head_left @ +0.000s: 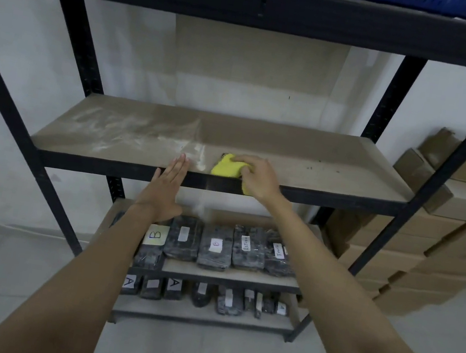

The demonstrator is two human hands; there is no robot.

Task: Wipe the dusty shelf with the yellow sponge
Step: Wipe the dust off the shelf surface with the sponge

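Note:
A brown shelf board (306,154) in a black metal rack carries white dust (128,131) over its left half; the right half looks wiped, with a few dark specks. The yellow sponge (227,167) lies at the board's front edge near the middle, just right of a dust ridge. My right hand (257,177) presses on the sponge, with fingers curled over its top and right side. My left hand (166,188) is flat with fingers together, held just under the front edge to the sponge's left. A faint dust stream falls off the edge between my hands.
Black wrapped packs with white labels (215,246) fill the two lower shelves. Stacked cardboard boxes (447,230) stand right of the rack. Black uprights (393,95) frame the shelf, and a black beam (255,1) with dark items and a blue crate runs overhead. Grey floor lies below.

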